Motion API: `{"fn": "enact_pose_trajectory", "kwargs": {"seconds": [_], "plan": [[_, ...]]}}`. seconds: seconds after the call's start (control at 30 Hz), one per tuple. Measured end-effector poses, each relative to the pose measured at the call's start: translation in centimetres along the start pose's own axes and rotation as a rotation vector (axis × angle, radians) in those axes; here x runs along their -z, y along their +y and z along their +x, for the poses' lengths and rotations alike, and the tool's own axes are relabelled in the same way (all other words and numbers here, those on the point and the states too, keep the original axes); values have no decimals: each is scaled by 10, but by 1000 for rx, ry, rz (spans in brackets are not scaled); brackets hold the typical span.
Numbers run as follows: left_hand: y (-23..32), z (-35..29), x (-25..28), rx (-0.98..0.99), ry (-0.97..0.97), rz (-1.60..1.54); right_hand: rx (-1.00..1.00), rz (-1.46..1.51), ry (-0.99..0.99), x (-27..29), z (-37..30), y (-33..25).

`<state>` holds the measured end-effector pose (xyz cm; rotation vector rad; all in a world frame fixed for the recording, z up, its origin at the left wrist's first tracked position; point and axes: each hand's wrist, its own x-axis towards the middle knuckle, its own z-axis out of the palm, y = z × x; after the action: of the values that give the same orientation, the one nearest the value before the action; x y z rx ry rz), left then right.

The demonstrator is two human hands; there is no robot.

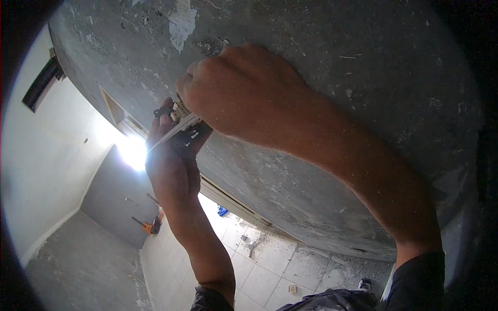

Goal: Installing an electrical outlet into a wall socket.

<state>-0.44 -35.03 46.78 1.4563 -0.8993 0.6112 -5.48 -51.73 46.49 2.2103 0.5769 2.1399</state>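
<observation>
Just left of the middle, both my hands come together at the grey wall (311, 41). A small dark fitting with a pale strip along its edge (186, 124) and cream-coloured bits lies between them; its exact kind cannot be made out. My left hand (174, 168) grips it from below, fingers curled up round its far side. Above it, my right hand (233, 90) is closed like a fist, knuckles close to the wall. What its fingertips hold is hidden behind the hand. Over the knuckles the wall surface is chipped, with a bare pale patch (182, 23) higher up.
Orange-and-black tools (152, 226) stand by the low grey wall at left. A blue item (222, 211) and scattered rubble (252, 243) lie on the tiled floor (244, 274). A small square box (292, 288) sits near my feet. Bright light glares beside my left hand.
</observation>
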Motion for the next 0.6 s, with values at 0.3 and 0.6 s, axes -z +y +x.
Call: {"fn": "enact_pose_trajectory", "kwargs": {"seconds": [0.3,0.6], "plan": [[11,-5,-12,113,58,-173,-19,-1,-6,0,0,-1],[6,-7,-15,107,77,-240,-3,-18,-51,2,0,0]]}}
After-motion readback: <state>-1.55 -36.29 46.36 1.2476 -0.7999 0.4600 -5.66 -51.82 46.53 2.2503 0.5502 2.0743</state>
